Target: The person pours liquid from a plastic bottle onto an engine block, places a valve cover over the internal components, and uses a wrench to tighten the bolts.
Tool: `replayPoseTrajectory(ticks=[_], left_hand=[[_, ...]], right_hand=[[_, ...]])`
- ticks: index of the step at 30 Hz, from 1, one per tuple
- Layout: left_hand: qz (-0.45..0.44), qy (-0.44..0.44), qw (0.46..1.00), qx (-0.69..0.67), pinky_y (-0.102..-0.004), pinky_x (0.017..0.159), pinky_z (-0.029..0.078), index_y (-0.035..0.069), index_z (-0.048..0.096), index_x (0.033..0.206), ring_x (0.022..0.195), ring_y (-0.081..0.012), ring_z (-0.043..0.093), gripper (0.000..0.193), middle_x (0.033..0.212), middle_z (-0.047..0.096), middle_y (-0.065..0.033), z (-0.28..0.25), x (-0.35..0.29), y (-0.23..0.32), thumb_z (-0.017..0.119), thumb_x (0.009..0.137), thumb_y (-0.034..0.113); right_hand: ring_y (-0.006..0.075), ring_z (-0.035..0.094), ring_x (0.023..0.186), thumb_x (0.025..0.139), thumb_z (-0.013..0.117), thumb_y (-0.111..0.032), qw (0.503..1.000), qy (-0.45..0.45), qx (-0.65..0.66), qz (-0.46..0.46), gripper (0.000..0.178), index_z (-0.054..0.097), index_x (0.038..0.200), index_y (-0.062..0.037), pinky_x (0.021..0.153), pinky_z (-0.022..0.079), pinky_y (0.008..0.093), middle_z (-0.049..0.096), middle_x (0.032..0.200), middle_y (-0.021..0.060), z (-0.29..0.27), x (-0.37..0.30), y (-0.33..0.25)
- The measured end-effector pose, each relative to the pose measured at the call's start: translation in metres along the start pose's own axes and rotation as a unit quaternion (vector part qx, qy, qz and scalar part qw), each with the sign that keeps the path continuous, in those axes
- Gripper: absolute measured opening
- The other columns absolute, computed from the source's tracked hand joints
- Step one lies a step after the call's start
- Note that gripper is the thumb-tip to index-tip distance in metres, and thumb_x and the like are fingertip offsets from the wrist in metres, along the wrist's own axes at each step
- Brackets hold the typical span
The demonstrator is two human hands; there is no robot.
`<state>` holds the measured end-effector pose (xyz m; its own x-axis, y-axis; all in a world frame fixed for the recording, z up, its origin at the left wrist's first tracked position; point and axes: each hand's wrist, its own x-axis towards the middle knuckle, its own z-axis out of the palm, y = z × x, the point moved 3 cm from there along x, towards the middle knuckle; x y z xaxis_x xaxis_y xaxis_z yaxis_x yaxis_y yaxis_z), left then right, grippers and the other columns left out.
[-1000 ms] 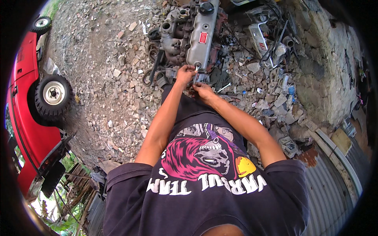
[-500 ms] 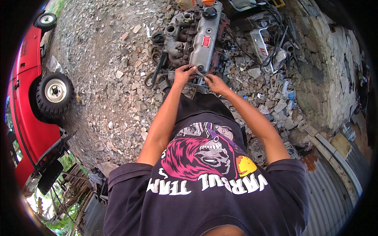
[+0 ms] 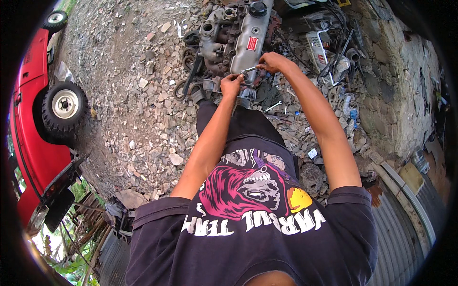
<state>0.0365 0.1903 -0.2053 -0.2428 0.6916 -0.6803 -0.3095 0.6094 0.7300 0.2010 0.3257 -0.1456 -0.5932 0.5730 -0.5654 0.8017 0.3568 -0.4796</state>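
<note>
A silver valve cover (image 3: 250, 35) with a black filler cap (image 3: 257, 9) tops the engine (image 3: 222, 47) on the ground in front of me. Across its near end lies a slim metal wrench (image 3: 250, 69). The wrench's right end is in my right hand (image 3: 274, 63), whose fingers are closed around it. Beside the other end is my left hand (image 3: 231, 86), thumb and fingers pinched together at the cover's near edge. Whatever lies between those fingertips is too small to tell. A second wrench (image 3: 273, 106) rests on the ground right of my legs.
Stony rubble (image 3: 138, 114) covers the ground. Right of the engine are a pale plastic grille (image 3: 316, 50) and tangled hoses, with a stone wall (image 3: 400, 90) beyond. A red vehicle (image 3: 36, 119) stands at the left. Corrugated metal sheeting (image 3: 396, 233) is at the lower right.
My right hand has moved away and to the right, swinging the wrench's held end upward. My left hand has shifted slightly right. The wrench on the ground has come into view.
</note>
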Motion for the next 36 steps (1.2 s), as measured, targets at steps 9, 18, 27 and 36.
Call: replayPoseTrajectory(ticks=[9,18,27,36], left_hand=[[-0.016,-0.012,1.000,-0.010,-0.0320,0.060,0.059,-0.004,0.064,0.098,0.075,-0.0179,0.066,0.020,0.087,0.066,-0.0102,-0.001,-0.001,0.003,0.068,0.084,0.011],[-0.007,0.009,1.000,0.017,-0.0298,0.056,0.058,-0.002,0.067,0.096,0.071,-0.0166,0.065,0.017,0.083,0.066,-0.0089,0.001,0.002,-0.002,0.068,0.084,0.010],[0.038,0.015,0.995,0.096,-0.0292,0.053,0.057,-0.002,0.071,0.090,0.064,-0.0149,0.065,0.016,0.075,0.068,-0.0104,0.001,0.014,0.005,0.070,0.079,0.009],[0.054,-0.063,0.994,0.066,-0.0270,0.061,0.055,-0.002,0.070,0.091,0.069,-0.0136,0.065,0.019,0.078,0.069,-0.0096,-0.012,0.019,0.001,0.072,0.080,0.014]], right_hand=[[0.0287,0.065,0.082,0.086,0.064,-0.036,0.994,-0.102,0.019,-0.020,0.032,0.071,0.097,-0.0068,0.074,0.049,0.0395,0.069,0.088,0.0148,0.001,0.013,0.014],[0.0287,0.065,0.083,0.091,0.057,-0.037,0.996,-0.009,0.085,0.029,0.036,0.068,0.098,-0.0038,0.074,0.049,0.0394,0.068,0.087,0.0147,0.062,-0.011,0.031],[0.0181,0.060,0.065,0.096,0.049,-0.032,0.865,0.122,0.466,0.141,0.039,0.059,0.089,0.0048,0.062,0.048,0.0338,0.064,0.074,0.0136,0.190,-0.036,-0.064],[0.0179,0.064,0.064,0.098,0.048,-0.024,0.844,0.033,0.529,0.077,0.032,0.060,0.095,0.0061,0.060,0.050,0.0302,0.066,0.074,0.0112,0.175,-0.052,-0.072]])
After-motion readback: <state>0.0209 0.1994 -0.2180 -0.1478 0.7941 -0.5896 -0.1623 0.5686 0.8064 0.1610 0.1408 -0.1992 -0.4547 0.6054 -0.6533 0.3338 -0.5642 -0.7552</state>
